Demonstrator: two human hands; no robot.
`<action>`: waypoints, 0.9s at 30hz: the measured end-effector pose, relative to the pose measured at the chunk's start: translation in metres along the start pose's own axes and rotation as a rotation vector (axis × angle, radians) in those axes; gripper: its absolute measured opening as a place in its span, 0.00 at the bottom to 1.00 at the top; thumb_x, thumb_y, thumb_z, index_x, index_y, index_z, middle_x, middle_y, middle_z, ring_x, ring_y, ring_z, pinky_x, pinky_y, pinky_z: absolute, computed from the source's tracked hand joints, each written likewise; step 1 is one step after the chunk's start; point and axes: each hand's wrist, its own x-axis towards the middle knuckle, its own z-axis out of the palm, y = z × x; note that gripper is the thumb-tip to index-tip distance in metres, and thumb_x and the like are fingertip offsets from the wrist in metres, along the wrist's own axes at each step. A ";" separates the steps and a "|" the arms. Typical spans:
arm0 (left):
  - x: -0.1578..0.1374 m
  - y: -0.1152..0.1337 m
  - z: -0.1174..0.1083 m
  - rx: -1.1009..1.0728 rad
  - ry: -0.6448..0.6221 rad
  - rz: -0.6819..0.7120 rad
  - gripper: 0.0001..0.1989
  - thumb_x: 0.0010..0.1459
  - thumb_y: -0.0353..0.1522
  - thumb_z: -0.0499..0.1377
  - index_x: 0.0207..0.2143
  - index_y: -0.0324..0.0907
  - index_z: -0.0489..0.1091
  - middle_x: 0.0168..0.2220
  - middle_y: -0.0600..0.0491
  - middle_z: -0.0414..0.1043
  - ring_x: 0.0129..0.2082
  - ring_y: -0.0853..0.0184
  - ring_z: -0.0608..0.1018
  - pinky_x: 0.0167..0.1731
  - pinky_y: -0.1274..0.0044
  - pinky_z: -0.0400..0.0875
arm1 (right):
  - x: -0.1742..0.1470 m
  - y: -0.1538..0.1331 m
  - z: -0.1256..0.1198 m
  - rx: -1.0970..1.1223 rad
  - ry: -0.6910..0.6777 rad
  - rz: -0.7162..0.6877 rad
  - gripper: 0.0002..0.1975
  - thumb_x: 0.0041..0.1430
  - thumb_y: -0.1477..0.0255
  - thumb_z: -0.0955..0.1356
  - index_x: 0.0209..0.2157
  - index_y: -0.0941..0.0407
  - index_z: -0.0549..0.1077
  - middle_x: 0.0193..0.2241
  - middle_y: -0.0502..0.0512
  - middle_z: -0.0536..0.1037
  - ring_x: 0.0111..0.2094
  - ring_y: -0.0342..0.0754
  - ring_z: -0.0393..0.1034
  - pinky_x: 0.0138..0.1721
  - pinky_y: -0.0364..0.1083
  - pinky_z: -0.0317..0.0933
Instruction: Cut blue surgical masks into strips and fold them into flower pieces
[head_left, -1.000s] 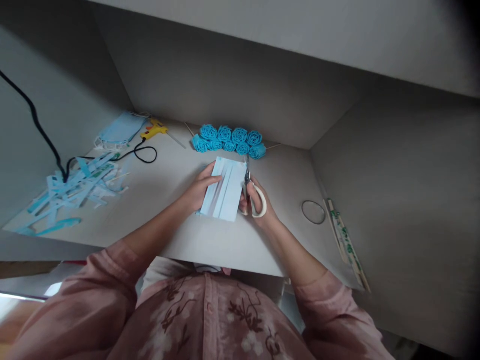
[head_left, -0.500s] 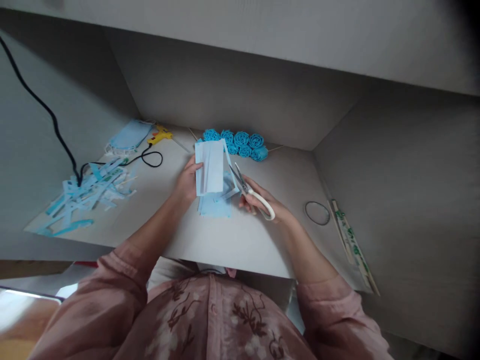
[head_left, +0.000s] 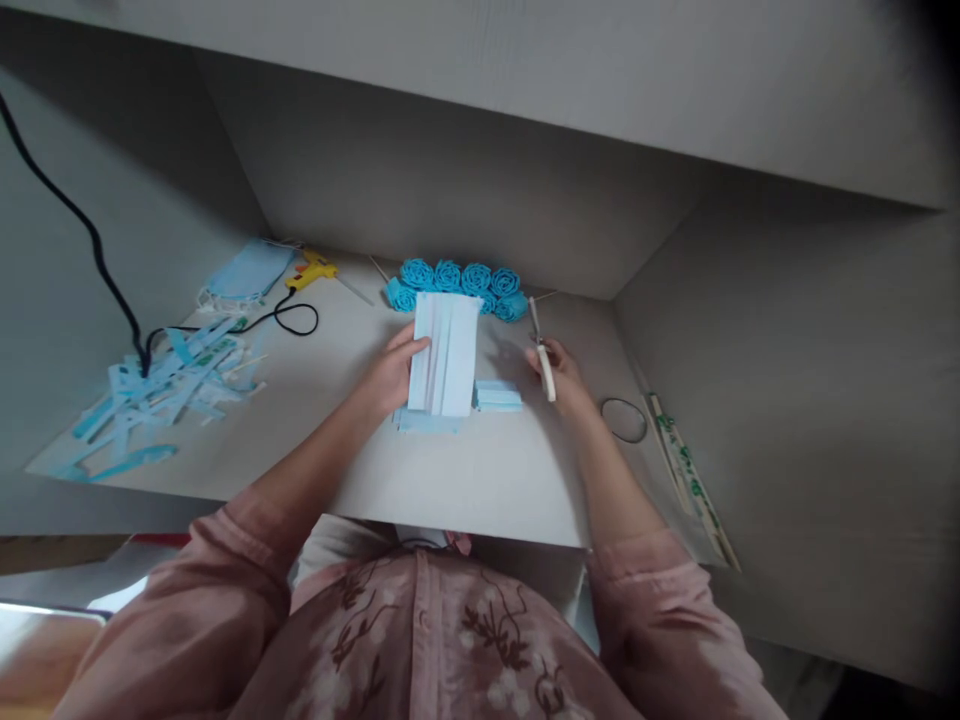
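Observation:
My left hand (head_left: 395, 370) grips the left edge of a pleated pale blue face mask (head_left: 450, 355), held upright over the table. My right hand (head_left: 559, 370) is closed around scissors (head_left: 546, 365) with white handles, their blades pointing away from me and apart from the mask. On the table just right of the mask lies a small pleated light blue piece (head_left: 498, 396). More light blue sheet (head_left: 427, 423) shows beneath the mask's lower edge. Behind the mask, several blue rolled roses (head_left: 476, 278) lie in rows, partly hidden.
At the left lie a heap of blue and white strips (head_left: 172, 375), a stack of masks (head_left: 251, 270) and a yellow glue gun (head_left: 313, 270) with a black cord (head_left: 97, 240). A dark ring (head_left: 624, 420) and wrapped sticks (head_left: 694, 480) lie at the right. Walls enclose the table (head_left: 465, 480).
The scissors have moved right, away from the mask, and turned to point forward. A small pleated piece now shows on the table. My left hand and the mask have shifted slightly right.

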 end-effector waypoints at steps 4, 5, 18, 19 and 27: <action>-0.010 -0.002 0.006 0.094 -0.229 -0.090 0.27 0.50 0.36 0.67 0.53 0.40 0.70 0.43 0.48 0.79 0.37 0.61 0.80 0.36 0.75 0.71 | -0.009 -0.036 0.013 0.313 0.041 -0.133 0.25 0.46 0.55 0.75 0.44 0.51 0.69 0.32 0.51 0.77 0.36 0.48 0.72 0.36 0.46 0.65; -0.012 -0.002 0.008 0.110 -0.278 -0.110 0.26 0.50 0.36 0.67 0.52 0.40 0.71 0.42 0.48 0.80 0.36 0.63 0.80 0.35 0.76 0.70 | -0.011 -0.046 0.015 0.330 0.005 -0.174 0.26 0.45 0.56 0.76 0.43 0.50 0.69 0.33 0.51 0.77 0.38 0.48 0.73 0.39 0.47 0.65; -0.019 0.016 0.007 -0.207 -0.332 -0.235 0.25 0.63 0.47 0.51 0.51 0.38 0.71 0.49 0.46 0.77 0.48 0.54 0.78 0.44 0.66 0.74 | -0.029 -0.147 0.021 0.131 -0.292 -0.307 0.20 0.45 0.64 0.76 0.38 0.54 0.68 0.28 0.46 0.68 0.29 0.41 0.61 0.28 0.41 0.55; -0.020 0.016 0.008 -0.237 -0.335 -0.162 0.23 0.62 0.45 0.53 0.52 0.41 0.71 0.52 0.48 0.75 0.52 0.53 0.76 0.46 0.63 0.74 | -0.029 -0.149 0.024 0.189 -0.218 -0.304 0.19 0.46 0.64 0.75 0.39 0.53 0.69 0.29 0.47 0.68 0.30 0.41 0.62 0.29 0.42 0.56; -0.019 -0.013 0.020 -0.062 -0.507 0.105 0.31 0.47 0.39 0.69 0.55 0.45 0.71 0.60 0.49 0.69 0.66 0.53 0.62 0.68 0.62 0.50 | -0.026 -0.108 0.061 0.429 0.030 0.030 0.20 0.42 0.64 0.76 0.35 0.54 0.68 0.24 0.45 0.66 0.23 0.40 0.60 0.21 0.42 0.57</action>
